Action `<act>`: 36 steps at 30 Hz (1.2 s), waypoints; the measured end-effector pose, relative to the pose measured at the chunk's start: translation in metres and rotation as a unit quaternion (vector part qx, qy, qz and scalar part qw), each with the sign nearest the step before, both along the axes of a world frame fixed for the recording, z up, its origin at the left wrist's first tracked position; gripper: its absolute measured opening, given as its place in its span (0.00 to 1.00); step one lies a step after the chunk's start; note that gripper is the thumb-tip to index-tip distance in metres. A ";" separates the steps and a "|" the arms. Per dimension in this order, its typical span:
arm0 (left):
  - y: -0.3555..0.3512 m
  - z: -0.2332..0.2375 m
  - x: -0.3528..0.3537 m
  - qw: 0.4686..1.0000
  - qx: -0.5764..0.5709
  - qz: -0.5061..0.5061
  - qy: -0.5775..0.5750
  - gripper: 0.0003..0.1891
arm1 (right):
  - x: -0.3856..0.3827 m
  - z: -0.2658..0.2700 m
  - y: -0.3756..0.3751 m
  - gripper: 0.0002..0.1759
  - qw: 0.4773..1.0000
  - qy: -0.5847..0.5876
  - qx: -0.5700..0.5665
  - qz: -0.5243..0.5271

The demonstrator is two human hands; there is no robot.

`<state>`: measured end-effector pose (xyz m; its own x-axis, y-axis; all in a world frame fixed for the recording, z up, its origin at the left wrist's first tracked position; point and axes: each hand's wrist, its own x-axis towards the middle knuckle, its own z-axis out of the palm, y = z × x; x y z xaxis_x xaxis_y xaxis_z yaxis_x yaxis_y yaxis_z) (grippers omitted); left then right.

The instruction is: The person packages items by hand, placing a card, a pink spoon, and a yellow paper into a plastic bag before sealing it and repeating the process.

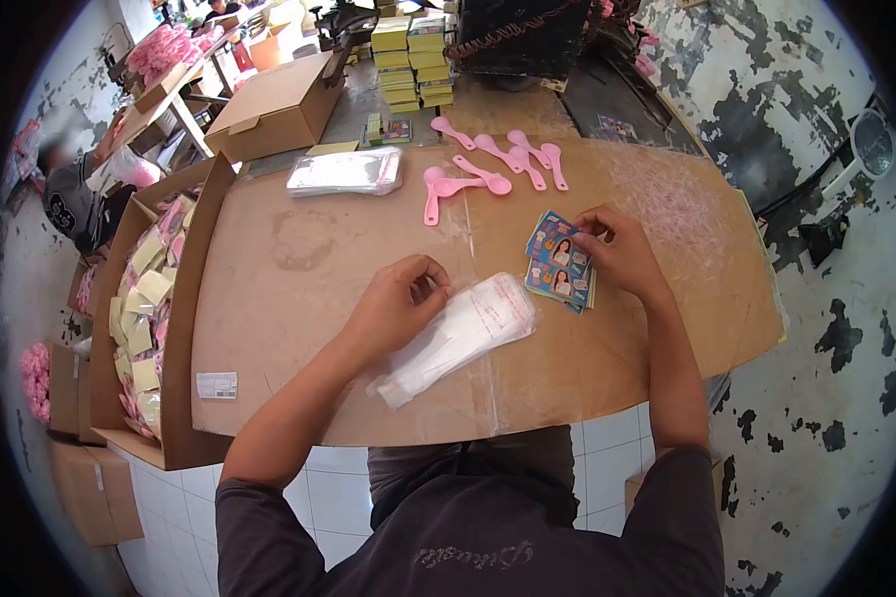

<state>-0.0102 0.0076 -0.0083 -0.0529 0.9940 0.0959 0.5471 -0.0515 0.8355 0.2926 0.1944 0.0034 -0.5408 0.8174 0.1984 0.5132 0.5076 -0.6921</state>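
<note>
A stack of clear plastic bags (478, 323) lies slantwise on the cardboard-covered table in front of me. My left hand (403, 303) is over its upper left edge, fingers curled and thumb close to the fingertips; whether a bag is pinched there I cannot make out. To the right, my right hand (617, 249) grips the top edge of a blue printed card between thumb and fingers, at a fanned pile of printed cards (560, 279). Beyond the hands, several pink plastic scoops (485, 179) lie scattered.
A second pack of bags (344, 172) lies at the back left, near a closed carton (274, 104). Yellow-edged card stacks (410, 62) stand farther back. Along the left edge is a long box (181, 378) of packed pieces. Another person (80, 194) is at far left.
</note>
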 end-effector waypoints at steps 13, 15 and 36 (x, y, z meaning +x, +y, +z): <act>-0.002 0.007 -0.001 0.943 -0.022 -0.068 -0.325 0.23 | -0.006 0.018 -0.015 0.09 0.994 0.045 0.098 -0.003; -0.003 0.009 0.001 0.944 -0.011 -0.064 -0.323 0.24 | -0.018 0.028 -0.032 0.10 0.997 0.036 0.041 0.046; -0.010 0.010 0.012 0.952 0.020 -0.054 -0.302 0.25 | -0.079 0.046 -0.081 0.10 0.949 0.003 0.132 0.287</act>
